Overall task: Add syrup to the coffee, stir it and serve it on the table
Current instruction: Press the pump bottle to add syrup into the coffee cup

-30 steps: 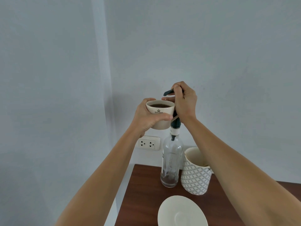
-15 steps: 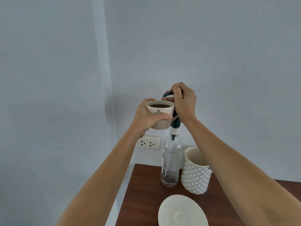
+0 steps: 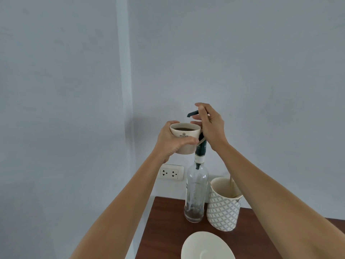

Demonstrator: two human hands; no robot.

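Note:
My left hand [image 3: 170, 142] holds a cream cup of dark coffee [image 3: 183, 140] in the air, its rim just below the dark green pump spout [image 3: 192, 114]. The pump sits on a tall clear syrup bottle [image 3: 196, 193] that stands on the brown table [image 3: 164, 221] with a little syrup at its bottom. My right hand [image 3: 212, 128] is on the pump head with loosened fingers: the index finger is raised above the spout and the thumb lies under it. The hand hides the pump's stem.
A white patterned holder [image 3: 223, 210] with a thin stick [image 3: 231, 186] in it stands right of the bottle. A white saucer [image 3: 205, 245] lies at the table's near edge. A wall socket [image 3: 171, 172] is behind the bottle. The table's left edge drops off near the wall.
My right hand's fingers have loosened and spread on the pump head, after being clenched over it. The cup stays under the spout. The view has tilted up slightly.

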